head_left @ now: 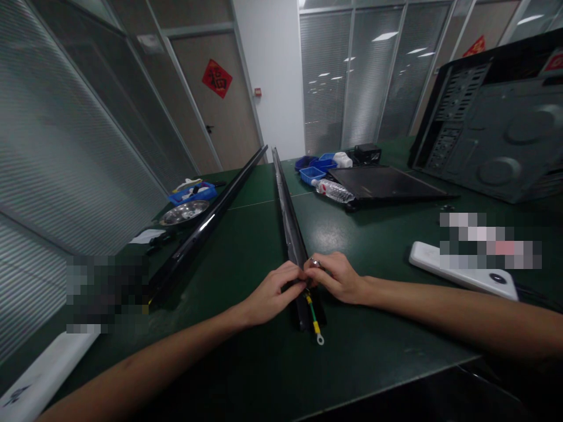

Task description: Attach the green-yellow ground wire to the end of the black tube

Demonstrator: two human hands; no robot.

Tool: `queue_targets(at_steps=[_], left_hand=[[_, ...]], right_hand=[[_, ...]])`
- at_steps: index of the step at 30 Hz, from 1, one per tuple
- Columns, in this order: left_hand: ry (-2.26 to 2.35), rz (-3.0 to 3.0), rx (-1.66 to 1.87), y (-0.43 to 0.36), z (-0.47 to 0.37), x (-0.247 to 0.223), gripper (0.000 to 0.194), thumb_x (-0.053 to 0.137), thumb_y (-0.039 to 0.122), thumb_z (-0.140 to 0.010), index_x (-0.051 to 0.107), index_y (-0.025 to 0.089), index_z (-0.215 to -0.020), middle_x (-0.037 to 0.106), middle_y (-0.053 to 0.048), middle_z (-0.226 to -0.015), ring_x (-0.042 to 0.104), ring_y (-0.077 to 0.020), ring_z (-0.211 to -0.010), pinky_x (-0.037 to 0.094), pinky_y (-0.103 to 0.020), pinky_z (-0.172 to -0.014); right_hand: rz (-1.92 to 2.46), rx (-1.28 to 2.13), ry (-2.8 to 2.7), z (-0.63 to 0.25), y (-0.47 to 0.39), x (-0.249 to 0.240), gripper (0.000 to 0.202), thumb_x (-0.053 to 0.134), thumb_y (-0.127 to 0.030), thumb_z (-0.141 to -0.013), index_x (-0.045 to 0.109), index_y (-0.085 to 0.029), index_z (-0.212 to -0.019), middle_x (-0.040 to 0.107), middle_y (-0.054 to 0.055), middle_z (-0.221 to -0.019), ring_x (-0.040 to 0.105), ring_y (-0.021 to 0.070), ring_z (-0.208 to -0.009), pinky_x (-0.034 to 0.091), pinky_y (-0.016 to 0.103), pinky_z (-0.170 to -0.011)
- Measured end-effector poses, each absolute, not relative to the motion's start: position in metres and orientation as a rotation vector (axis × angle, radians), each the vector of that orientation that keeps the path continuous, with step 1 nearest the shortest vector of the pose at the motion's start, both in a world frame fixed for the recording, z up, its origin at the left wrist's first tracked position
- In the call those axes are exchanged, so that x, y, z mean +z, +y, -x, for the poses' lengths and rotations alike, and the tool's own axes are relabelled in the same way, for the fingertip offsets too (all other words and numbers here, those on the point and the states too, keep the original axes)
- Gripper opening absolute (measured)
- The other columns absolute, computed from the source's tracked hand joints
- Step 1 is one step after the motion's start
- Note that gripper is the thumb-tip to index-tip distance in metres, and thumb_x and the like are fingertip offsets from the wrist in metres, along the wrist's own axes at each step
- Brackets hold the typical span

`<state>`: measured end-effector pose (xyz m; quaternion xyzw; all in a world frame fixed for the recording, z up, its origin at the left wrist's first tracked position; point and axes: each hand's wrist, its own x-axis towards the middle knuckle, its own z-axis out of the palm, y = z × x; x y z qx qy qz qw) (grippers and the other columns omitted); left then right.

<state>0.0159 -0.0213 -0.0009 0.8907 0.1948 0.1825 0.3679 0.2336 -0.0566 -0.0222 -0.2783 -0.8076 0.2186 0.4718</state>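
My left hand (270, 296) and my right hand (341, 278) meet over the near end of a long black channel-shaped rail (288, 220). The fingers of both are pinched together at the rail, the fingertips almost touching, and whatever lies between them is hidden. A ring sits on a finger of the right hand. Just below the fingertips a short green-and-yellow grounding wire (312, 310) runs down toward me, ending in a bare metal ring terminal. Its upper end lies on the rail, partly covered by my fingers.
Another long black rail (206, 223) lies to the left. Beyond it are a metal bowl (185, 212) and a blue basket (193, 193). At right are a plastic bottle (334, 190), a flat black panel (387, 183), a computer case (497, 123) and a white device (461, 271). The green table's (387, 381) edge is near me.
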Motion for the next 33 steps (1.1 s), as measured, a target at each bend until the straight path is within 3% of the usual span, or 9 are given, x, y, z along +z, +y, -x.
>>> queue_targets(at_steps=[33], left_hand=[[0.516,-2.336,0.467,-0.023,-0.0181,-0.0006,0.018,0.048,0.026,-0.104,0.064,0.018,-0.106,0.065,-0.007,-0.107,0.057,-0.0222,-0.101,0.046,-0.036,-0.095]], right_hand=[[0.656,0.451,-2.018,-0.2334,-0.0551,-0.023,0.027,0.043,-0.024,-0.107,0.062,-0.016,-0.089,0.064,0.001,-0.071,0.065,0.0127,-0.06,0.05,0.022,-0.061]])
